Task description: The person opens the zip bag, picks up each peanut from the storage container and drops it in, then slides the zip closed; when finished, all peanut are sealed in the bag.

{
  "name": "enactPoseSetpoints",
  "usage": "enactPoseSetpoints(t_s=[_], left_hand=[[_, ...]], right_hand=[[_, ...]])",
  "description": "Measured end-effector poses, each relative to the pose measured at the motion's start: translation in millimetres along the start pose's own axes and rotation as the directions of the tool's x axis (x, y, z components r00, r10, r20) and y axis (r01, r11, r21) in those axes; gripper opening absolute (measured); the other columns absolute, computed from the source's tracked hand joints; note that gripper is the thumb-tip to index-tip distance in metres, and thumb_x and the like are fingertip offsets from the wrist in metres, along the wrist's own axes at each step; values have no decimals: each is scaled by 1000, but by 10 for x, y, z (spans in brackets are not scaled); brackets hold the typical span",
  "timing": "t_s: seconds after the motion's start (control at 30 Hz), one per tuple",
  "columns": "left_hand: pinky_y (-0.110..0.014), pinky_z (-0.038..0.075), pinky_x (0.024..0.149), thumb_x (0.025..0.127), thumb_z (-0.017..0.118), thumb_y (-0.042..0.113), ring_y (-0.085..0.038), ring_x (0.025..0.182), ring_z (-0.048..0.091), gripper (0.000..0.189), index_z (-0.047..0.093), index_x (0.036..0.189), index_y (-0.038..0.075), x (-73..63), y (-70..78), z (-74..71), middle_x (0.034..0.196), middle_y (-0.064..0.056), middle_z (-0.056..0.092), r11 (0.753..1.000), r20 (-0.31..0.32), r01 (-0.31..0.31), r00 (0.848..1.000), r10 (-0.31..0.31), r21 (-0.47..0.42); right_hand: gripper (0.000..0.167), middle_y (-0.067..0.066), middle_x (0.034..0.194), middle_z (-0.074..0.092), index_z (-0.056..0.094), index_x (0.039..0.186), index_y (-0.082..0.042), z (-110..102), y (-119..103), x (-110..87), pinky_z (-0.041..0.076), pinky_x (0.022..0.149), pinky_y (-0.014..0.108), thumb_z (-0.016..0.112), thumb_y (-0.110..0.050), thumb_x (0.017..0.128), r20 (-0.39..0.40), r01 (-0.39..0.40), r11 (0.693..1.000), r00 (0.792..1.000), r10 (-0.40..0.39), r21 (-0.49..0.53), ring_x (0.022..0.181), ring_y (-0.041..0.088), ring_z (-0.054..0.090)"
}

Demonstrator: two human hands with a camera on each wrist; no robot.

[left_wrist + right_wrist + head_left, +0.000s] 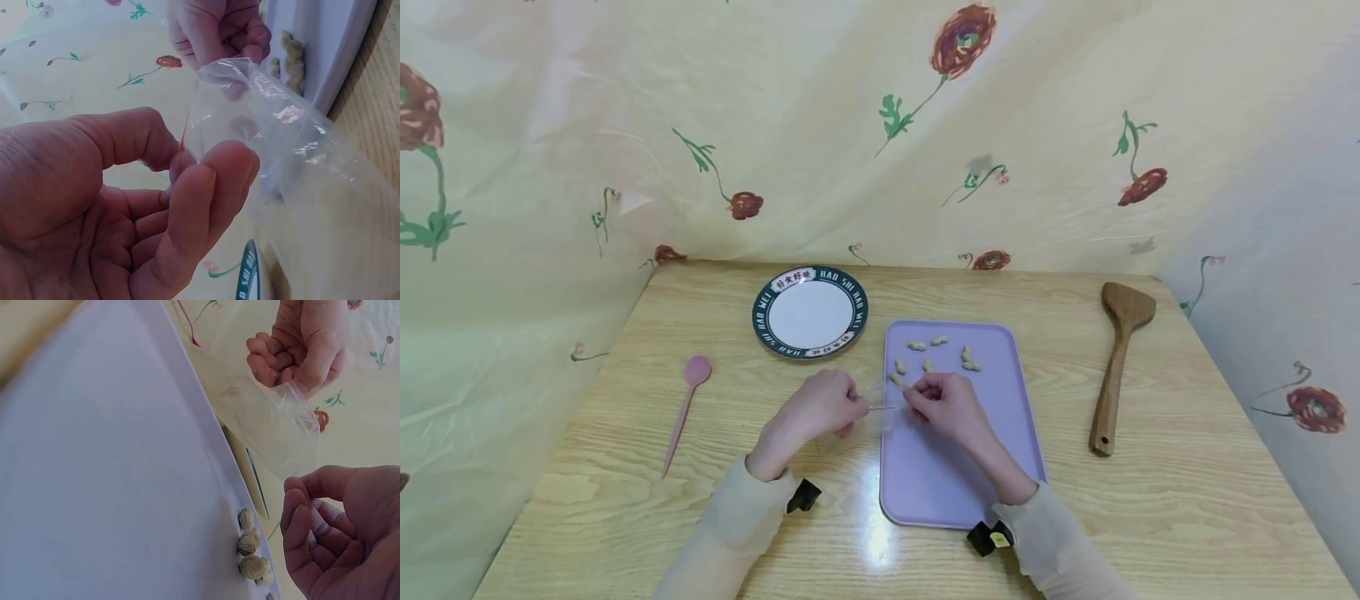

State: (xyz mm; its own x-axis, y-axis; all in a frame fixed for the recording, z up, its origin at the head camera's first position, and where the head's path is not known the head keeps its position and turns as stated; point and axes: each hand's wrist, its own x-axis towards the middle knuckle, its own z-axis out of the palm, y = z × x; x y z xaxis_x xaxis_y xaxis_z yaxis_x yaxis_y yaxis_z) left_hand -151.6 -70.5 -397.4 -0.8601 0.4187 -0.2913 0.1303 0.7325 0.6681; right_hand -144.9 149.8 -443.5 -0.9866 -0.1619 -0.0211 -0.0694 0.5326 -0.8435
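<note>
A clear plastic bag (294, 134) with a thin red line along its mouth stretches between both hands, over the left edge of the tray. My left hand (829, 403) pinches one side of the mouth between thumb and fingers. At the other side, my right hand (949, 406) pinches the bag's corner with thumb and forefinger, above the tray. Several unshelled peanuts (972, 366) lie on the far half of the lilac tray (940, 483); in the right wrist view a cluster of peanuts (252, 567) shows close to the tray's rim. The bag looks flat.
A white plate (810, 315) with a dark green lettered rim sits behind my left hand. To the left lies a pink spoon (688, 392), to the right a wooden spatula (1118, 358). A flowered cloth (850, 125) hangs behind the wooden table (602, 525).
</note>
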Motion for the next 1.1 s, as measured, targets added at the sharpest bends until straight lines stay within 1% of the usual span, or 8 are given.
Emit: enactPoseSetpoints(t_s=[0.27,0.43,0.63,0.8,0.97,1.03,1.07,1.1], left_hand=[[-25,28,44,93,58,18,-12,42,41,38,55,56,10,-17,34,14,46,4,52,1000,-45,-5,999,5,-16],[-25,32,45,94,55,16,-12,44,44,36,51,59,11,0,68,56,50,2,52,999,-76,-17,997,15,-29],[-25,33,47,95,54,12,-11,47,41,36,46,61,13,18,82,91,54,3,44,996,-113,-85,990,84,2],[-25,35,49,97,54,12,-12,51,42,32,50,65,12,27,67,99,58,2,42,994,-149,-111,982,114,24],[-27,41,55,99,57,15,-14,60,48,22,56,78,11,50,46,92,67,1,49,990,-212,-140,967,144,34],[-29,45,62,98,62,17,-16,69,51,13,59,89,8,54,44,89,76,-2,55,987,-221,-156,962,160,35],[-30,47,66,97,64,18,-17,74,53,12,59,96,7,58,42,89,84,-4,57,986,-222,-161,961,168,48],[-31,48,70,96,67,19,-18,78,53,18,58,102,5,60,35,91,90,-5,58,984,-219,-170,959,179,61]], right_hand=[[9,2,64,67,76,85,-2,11,2,8,47,52,21,72,-7,90,-19,30,999,999,-30,22,56,12,59],[7,4,65,68,76,88,1,26,-2,7,48,53,21,72,-5,89,-24,36,998,999,-34,53,57,12,62],[7,7,66,68,76,89,2,38,11,9,47,52,20,71,-3,90,-20,22,996,1000,-20,83,57,15,62],[8,9,67,69,75,90,3,48,16,10,48,52,21,71,-3,90,-12,7,994,1000,-5,105,58,16,63],[7,9,67,68,75,90,2,52,12,8,47,51,21,71,-3,90,-11,-5,995,1000,7,99,58,17,63],[7,9,67,68,75,90,2,51,9,8,47,51,21,71,-3,90,-11,-7,995,1000,8,101,58,17,63],[7,10,67,68,75,90,3,50,7,8,47,51,21,71,-3,90,-11,-8,995,1000,9,104,58,17,63],[8,10,67,68,75,90,3,48,9,11,47,51,21,70,-4,91,-11,-10,994,1000,11,108,59,18,63]])
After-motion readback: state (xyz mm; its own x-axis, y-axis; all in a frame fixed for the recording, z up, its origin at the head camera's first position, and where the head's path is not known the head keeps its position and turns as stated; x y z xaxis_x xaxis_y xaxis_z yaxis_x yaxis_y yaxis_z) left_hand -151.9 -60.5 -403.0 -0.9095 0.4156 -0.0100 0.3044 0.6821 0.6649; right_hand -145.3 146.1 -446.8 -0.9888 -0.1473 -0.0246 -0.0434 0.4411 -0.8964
